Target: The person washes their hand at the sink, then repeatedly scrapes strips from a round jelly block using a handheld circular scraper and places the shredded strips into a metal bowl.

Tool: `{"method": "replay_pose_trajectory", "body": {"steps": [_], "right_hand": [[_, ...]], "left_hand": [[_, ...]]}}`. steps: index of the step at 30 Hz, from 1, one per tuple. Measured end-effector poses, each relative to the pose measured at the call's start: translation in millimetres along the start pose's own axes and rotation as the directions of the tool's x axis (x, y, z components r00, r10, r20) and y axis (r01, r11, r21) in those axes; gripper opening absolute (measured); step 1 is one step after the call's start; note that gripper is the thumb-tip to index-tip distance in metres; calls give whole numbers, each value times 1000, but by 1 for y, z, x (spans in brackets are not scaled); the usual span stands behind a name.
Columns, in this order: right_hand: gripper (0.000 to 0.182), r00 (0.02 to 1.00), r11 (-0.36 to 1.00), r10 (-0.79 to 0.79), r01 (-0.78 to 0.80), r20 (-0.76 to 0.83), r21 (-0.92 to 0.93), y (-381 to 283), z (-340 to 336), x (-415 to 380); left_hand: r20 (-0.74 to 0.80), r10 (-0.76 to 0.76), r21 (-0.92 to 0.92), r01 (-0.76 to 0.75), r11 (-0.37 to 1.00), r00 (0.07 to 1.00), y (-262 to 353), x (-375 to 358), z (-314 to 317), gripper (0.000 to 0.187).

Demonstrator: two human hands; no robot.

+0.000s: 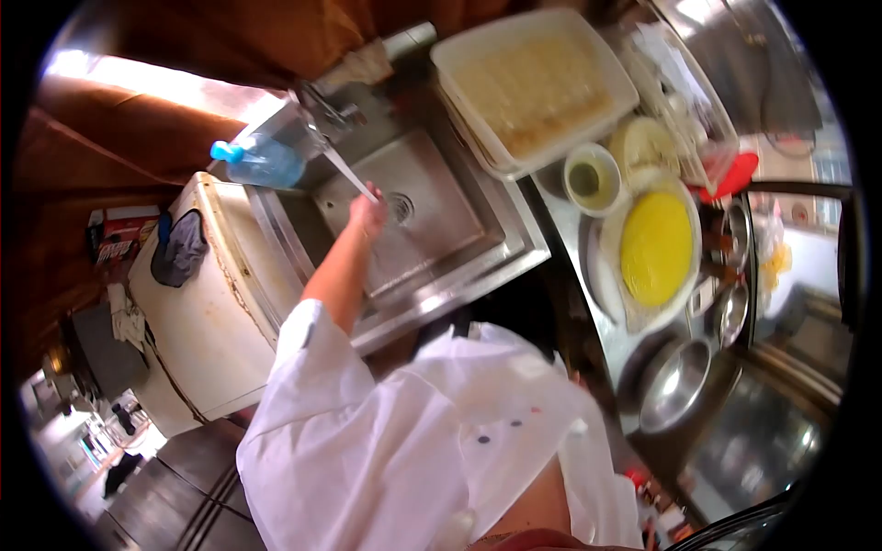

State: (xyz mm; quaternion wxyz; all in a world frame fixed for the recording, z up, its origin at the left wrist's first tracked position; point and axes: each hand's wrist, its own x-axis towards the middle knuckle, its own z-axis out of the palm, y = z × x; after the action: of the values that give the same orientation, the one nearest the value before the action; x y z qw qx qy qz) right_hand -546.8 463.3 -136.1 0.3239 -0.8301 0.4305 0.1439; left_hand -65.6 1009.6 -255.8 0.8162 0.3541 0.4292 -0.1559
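Observation:
My left hand point(367, 213) reaches over the stainless steel sink point(441, 188), fingers closed at the end of a long pale faucet spout point(347, 171). The exact grip is small and partly blurred. Below the hand, the drain point(399, 208) shows in the basin floor. Behind the spout stands the metal tap point(342, 112). A clear bluish bottle with a blue cap point(268, 162) lies or leans at the sink's left corner. My right hand is out of sight beside the white coat point(413, 441).
Right of the sink are a large white tub point(528, 167) with pale contents, a white cup point(590, 204), a dish of yellow food point(656, 246) and a metal bowl point(675, 386). A white cabinet point(207, 312) with a grey cloth point(180, 250) stands at left.

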Motion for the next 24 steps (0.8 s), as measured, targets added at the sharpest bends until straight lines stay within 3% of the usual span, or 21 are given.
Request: {"method": "replay_pose_trajectory", "body": {"steps": [2,3,4,5,6,8,11,12,15,19,24], "right_hand": [[52,999,999,-44,44,23,-21,-15,-2,12],[52,998,998,-60,61,33,-31,-19,-3,16],[52,997,996,-71,73,44,-44,-23,-3,21],[52,996,996,-76,78,53,-51,-27,-3,26],[52,995,994,-83,87,60,-61,-31,-6,31],[52,993,992,-92,97,68,-76,-38,-8,39],[52,992,991,-97,104,75,-89,-50,-12,48],[52,993,991,-95,102,75,-92,-52,-12,49],[52,993,989,-92,100,76,-105,-57,-11,50],[51,993,989,-91,99,75,-113,-59,-7,47],[51,993,989,-99,106,68,-106,-39,-1,39]], "left_hand": [[-77,118,156,-104,982,990,-3,7,19,41],[-22,138,220,-130,967,990,1,-10,27,42],[-64,242,419,-194,887,968,0,-26,39,42],[12,206,461,-188,867,978,-4,-17,31,43],[229,424,755,-435,491,876,-10,-9,17,41],[129,225,846,-226,483,966,-5,-5,7,28],[146,207,651,-252,717,967,-12,51,-32,23],[160,191,635,-249,731,968,3,33,-19,27],[217,60,115,-86,990,974,44,46,6,28],[184,108,7,-111,994,977,113,74,62,31],[214,116,-79,-101,992,970,179,15,126,49]]}}
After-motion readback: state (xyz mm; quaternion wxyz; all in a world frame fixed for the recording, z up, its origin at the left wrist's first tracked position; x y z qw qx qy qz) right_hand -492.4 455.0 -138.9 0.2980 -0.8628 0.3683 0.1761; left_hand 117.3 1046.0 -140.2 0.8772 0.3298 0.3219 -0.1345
